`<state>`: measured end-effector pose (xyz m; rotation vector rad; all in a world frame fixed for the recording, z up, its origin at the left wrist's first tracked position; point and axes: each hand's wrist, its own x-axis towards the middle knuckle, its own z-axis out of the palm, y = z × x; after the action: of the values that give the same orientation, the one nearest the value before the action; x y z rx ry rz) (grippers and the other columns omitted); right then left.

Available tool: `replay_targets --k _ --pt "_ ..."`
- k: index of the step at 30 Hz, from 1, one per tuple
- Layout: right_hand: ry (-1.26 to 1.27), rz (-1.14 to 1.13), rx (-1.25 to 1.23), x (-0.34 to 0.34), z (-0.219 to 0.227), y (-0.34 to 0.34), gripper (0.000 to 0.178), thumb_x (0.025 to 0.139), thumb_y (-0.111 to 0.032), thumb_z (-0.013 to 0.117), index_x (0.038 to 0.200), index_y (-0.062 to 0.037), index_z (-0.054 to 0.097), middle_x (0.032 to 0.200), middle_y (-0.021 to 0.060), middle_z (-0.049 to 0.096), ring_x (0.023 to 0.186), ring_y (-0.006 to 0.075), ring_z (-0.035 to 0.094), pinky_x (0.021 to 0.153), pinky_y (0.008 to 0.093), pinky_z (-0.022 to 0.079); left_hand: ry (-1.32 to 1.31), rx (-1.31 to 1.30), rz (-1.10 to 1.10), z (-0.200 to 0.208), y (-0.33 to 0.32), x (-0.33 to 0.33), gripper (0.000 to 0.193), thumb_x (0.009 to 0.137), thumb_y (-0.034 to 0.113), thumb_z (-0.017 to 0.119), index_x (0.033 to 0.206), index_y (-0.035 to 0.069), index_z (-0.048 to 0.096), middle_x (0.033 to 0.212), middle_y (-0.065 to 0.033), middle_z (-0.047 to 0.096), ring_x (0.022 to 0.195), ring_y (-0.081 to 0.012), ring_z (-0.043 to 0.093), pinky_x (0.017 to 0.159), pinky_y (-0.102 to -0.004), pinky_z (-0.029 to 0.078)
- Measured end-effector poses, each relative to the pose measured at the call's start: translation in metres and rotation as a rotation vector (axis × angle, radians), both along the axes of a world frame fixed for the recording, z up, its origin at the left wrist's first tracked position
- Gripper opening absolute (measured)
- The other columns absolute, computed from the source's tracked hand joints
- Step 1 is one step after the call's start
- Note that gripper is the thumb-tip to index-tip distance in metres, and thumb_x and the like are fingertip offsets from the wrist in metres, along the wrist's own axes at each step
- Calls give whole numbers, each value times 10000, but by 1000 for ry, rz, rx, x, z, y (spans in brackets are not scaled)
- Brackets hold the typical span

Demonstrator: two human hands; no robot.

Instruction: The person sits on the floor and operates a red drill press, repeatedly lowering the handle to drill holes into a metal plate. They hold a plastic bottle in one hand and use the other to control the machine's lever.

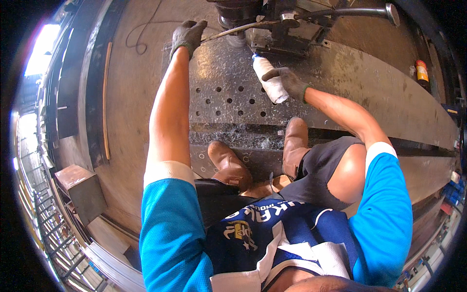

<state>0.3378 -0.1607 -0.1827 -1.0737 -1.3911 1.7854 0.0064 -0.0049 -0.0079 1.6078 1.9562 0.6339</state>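
I am gripping the drill's thin metal lever [228,30] in my gloved left hand [188,35], far left, to feed the bit. My right hand [291,82] is closed around a white squeeze bottle [270,79], nozzle tilted toward the drill [272,19] over the perforated steel plate [224,87].
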Motion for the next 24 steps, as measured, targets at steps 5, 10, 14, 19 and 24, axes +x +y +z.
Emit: replay_targets --k 5,10,14,19,24 --pt "-76 -11 62 4 -34 10 274 1035 -130 528 1164 3 730 998 103 728 863 183 711 803 319 608 -67 -33 21 4 -4 5 520 896 493 716 1165 50 764 1007 -120 772 863 -215 714 756 -378 546" --pt "-24 -61 -138 1 -13 0 236 986 -137 583 1105 -77 779 934 53 726 816 157 690 775 343 588 -24 -19 28 6 -4 8 574 863 486 708 1190 15 745 1029 -200 774 873 -285 754 817 -396 568" --pt "82 -2 -227 -5 17 -3 229 1023 -144 578 1091 -63 781 997 62 717 896 140 691 848 310 587 -18 -13 36 3 -1 8 588 856 506 714 1192 25 747 1048 -188 776 897 -299 753 854 -405 561" --pt "76 -93 -317 -11 27 -3 193 960 -130 635 1066 -74 787 957 56 726 846 144 688 785 325 574 72 -30 -12 -1 4 3 590 865 556 678 1216 88 754 1106 -169 773 1024 -310 738 935 -420 530" --pt "-196 -92 105 -4 6 -3 249 943 -150 597 1069 -126 810 1017 71 759 959 170 691 902 348 539 39 -58 3 -5 2 2 595 862 567 680 1215 94 756 1113 -177 770 1048 -319 732 931 -414 528"
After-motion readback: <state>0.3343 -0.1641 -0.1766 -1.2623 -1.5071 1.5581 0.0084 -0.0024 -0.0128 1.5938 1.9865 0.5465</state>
